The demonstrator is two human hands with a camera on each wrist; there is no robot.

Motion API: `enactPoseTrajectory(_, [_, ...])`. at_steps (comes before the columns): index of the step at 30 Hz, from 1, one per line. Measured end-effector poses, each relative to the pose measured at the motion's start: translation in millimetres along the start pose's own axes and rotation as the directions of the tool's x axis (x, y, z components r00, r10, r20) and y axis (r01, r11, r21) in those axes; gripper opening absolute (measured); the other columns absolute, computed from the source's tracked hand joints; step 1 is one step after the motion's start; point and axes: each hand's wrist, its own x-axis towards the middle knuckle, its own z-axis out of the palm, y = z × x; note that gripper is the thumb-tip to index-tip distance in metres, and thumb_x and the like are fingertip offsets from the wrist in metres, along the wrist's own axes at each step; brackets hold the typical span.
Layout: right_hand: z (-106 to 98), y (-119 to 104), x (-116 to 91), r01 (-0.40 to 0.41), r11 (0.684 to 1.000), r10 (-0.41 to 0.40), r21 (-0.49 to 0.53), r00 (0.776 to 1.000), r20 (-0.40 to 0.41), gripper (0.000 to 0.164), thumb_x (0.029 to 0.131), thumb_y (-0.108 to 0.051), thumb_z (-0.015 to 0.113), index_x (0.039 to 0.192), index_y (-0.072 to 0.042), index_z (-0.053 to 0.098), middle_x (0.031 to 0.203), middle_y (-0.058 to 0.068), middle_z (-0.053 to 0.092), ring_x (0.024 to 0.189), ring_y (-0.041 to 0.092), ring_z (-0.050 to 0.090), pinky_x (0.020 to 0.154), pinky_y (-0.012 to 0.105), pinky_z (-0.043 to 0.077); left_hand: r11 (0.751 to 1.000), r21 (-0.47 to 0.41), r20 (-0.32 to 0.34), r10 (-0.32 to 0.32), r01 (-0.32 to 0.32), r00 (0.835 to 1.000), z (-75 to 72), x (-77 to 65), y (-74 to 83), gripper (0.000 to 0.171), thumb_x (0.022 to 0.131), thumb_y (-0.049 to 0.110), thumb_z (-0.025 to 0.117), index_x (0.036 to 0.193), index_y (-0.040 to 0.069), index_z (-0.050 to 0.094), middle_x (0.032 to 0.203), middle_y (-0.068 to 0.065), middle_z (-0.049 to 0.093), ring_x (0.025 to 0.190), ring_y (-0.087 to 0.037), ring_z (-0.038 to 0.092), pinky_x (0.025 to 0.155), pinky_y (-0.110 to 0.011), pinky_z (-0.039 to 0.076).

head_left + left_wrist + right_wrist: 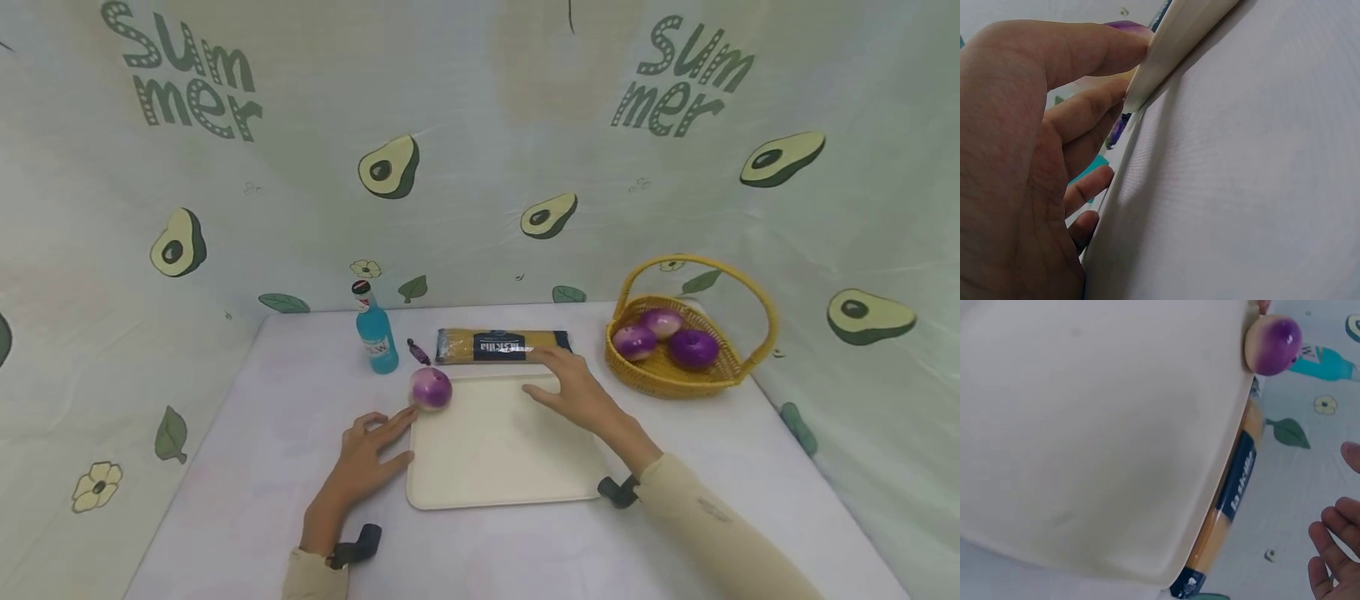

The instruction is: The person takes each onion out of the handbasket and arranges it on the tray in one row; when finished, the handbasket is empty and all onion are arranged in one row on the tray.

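A cream rectangular tray (502, 450) lies flat on the table. On its far left corner sits a purple-and-white onion (431, 389). My left hand (367, 458) is at the tray's left edge, its fingertips touching the rim just below the onion. In the left wrist view, the thumb and forefinger meet the tray's edge (1154, 56) without curling round it. Above the tray's far right part, my right hand (573, 392) hovers with fingers spread and nothing in them. The right wrist view shows that hand (1338, 544) apart from the tray.
A pasta packet (498, 346) lies behind the tray. Left of it are a small purple wrapped candy (418, 352) and an upright blue bottle (377, 329). At the right stands a yellow wicker basket (675, 387) holding 3 purple onions (692, 348). A printed cloth hangs behind.
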Motion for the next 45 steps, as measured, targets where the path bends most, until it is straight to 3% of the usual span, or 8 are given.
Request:
enactPoseTrajectory(8, [-21, 28, -10, -0.031, 0.998, 0.029, -0.057, 0.999, -0.046, 0.054, 0.09, -0.028, 0.077, 0.135, -0.005, 0.058, 0.14, 0.015, 0.055, 0.129, 0.037, 0.049, 0.105, 0.054, 0.04, 1.0, 0.01, 0.003, -0.016, 0.016, 1.0, 1.7, -2.3, -2.7, 0.064, 0.09, 0.044, 0.068, 0.149, 0.029, 0.049, 0.152, 0.009, 0.048, 0.13, -0.032, 0.036, 0.098, -0.055, 0.025])
enactPoseTrajectory(14, [-37, 47, -16, -0.019, 0.997, 0.012, -0.069, 0.995, -0.1, 0.052, 0.088, -0.024, 0.079, 0.131, -0.002, 0.06, 0.135, 0.017, 0.058, 0.126, 0.036, 0.051, 0.106, 0.057, 0.037, 1.0, -0.006, -0.015, -0.011, 0.011, 1.0, 2.7, -2.9, 0.2, 0.064, 0.089, 0.043, 0.07, 0.149, 0.03, 0.05, 0.151, 0.009, 0.049, 0.13, -0.03, 0.037, 0.098, -0.054, 0.025])
enactPoseTrajectory(19, [-45, 66, -22, -0.015, 0.996, -0.002, -0.091, 0.984, -0.178, 0.047, 0.085, -0.018, 0.081, 0.125, 0.0, 0.062, 0.128, 0.018, 0.061, 0.121, 0.037, 0.054, 0.103, 0.057, 0.04, 1.0, -0.013, 0.002, -0.01, 0.01, 1.0, 7.2, -2.7, -1.5, 0.064, 0.09, 0.045, 0.069, 0.149, 0.031, 0.049, 0.152, 0.01, 0.047, 0.131, -0.028, 0.035, 0.098, -0.055, 0.023])
enactPoseTrajectory(28, [-61, 90, -21, -0.036, 0.996, 0.013, -0.085, 0.966, -0.26, 0.043, 0.083, -0.013, 0.08, 0.119, 0.004, 0.064, 0.123, 0.021, 0.062, 0.117, 0.04, 0.054, 0.1, 0.061, 0.037, 1.0, -0.005, -0.032, -0.028, 0.027, 0.999, 9.3, -2.1, -2.9, 0.065, 0.088, 0.042, 0.072, 0.148, 0.034, 0.05, 0.15, 0.013, 0.048, 0.13, -0.026, 0.035, 0.098, -0.055, 0.022])
enactPoseTrajectory(36, [-76, 109, -26, -0.123, 0.989, 0.099, -0.087, 0.967, -0.234, 0.042, 0.086, -0.017, 0.079, 0.122, -0.001, 0.063, 0.128, 0.021, 0.059, 0.122, 0.044, 0.05, 0.101, 0.068, 0.032, 1.0, 0.009, -0.043, -0.018, 0.019, 0.999, 9.0, -2.6, 0.5, 0.065, 0.087, 0.04, 0.073, 0.147, 0.031, 0.052, 0.149, 0.011, 0.05, 0.129, -0.025, 0.036, 0.098, -0.055, 0.022])
enactPoseTrajectory(45, [-91, 128, -29, -0.256, 0.956, 0.237, -0.144, 0.962, -0.134, 0.06, 0.09, -0.025, 0.075, 0.137, 0.005, 0.051, 0.137, 0.03, 0.047, 0.129, 0.052, 0.039, 0.104, 0.071, 0.025, 0.999, 0.015, -0.039, -0.03, 0.03, 0.999, 9.5, -2.3, -0.5, 0.065, 0.086, 0.039, 0.073, 0.147, 0.031, 0.052, 0.149, 0.012, 0.05, 0.129, -0.024, 0.037, 0.098, -0.054, 0.023])
